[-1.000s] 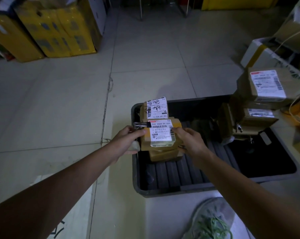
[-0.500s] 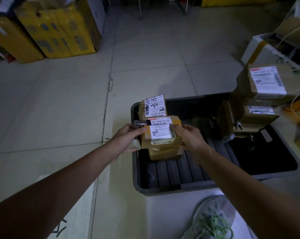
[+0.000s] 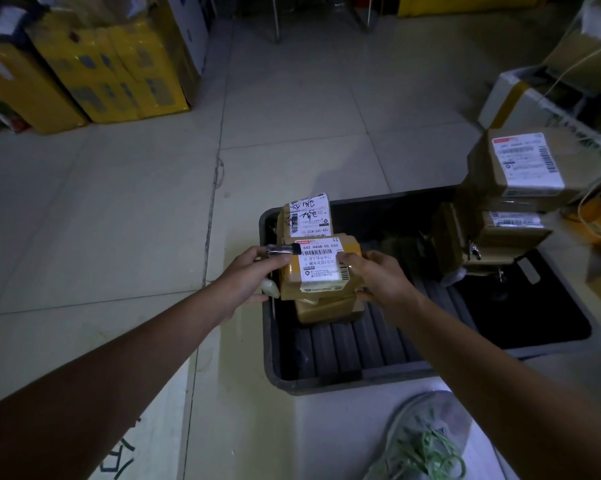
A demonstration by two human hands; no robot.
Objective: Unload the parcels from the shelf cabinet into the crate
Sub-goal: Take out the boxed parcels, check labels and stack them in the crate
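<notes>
Roughly level, small brown cardboard parcel with white label [image 3: 321,268] sat between left grip [image 3: 254,275] and right grip [image 3: 378,278], fingers curled round its left and right edges. Directly beneath lay second brown parcel [image 3: 326,308] in left end of dark grey plastic crate [image 3: 326,382]; contact unclear. Set-down probably straight down.

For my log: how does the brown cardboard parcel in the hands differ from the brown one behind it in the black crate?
The held parcel is gripped by left hand and right hand, label purely printed; the rear parcel sits untouched, label scrawled with handwriting. Both are brown cardboard.
</notes>
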